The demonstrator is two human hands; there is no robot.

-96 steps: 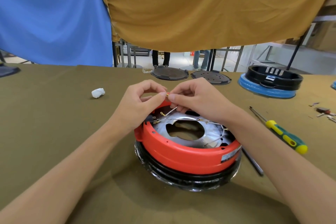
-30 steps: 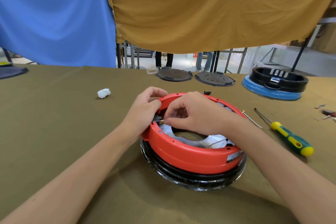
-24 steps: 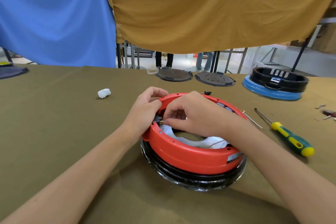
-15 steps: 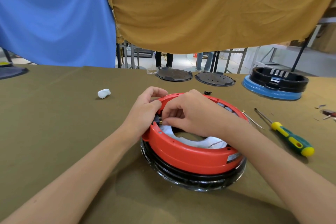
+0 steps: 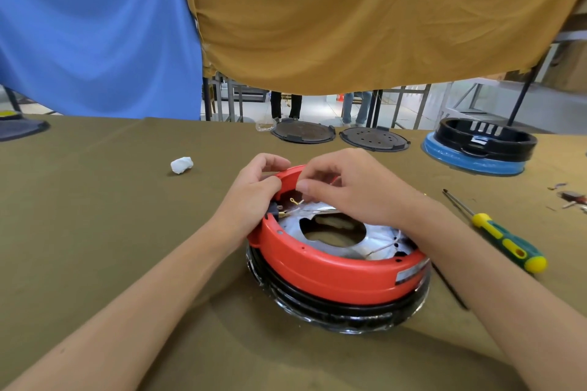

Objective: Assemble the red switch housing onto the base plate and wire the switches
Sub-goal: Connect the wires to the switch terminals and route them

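The red switch housing [image 5: 333, 273], a ring, sits on a black base [image 5: 333, 314] wrapped in clear film, with a silver metal plate [image 5: 374, 232] inside it. My left hand [image 5: 254, 197] grips the ring's far left rim beside a black switch [image 5: 273, 213]. My right hand [image 5: 352, 187] hovers over the rim and pinches a thin white wire [image 5: 305, 201] that ends in a brass terminal [image 5: 293, 200]. Another white wire [image 5: 381, 249] lies across the plate on the right.
A green and yellow screwdriver [image 5: 498, 232] lies right of the housing. A white wad [image 5: 181, 165] lies to the left. Two dark round lids [image 5: 303, 132] and a black ring on a blue base [image 5: 476, 149] stand at the table's far edge. Small parts [image 5: 571, 197] are scattered far right.
My right hand has lifted off the plate and pulled the wire up, so the switch, terminal and more of the silver plate now show. My left hand stays on the rim.
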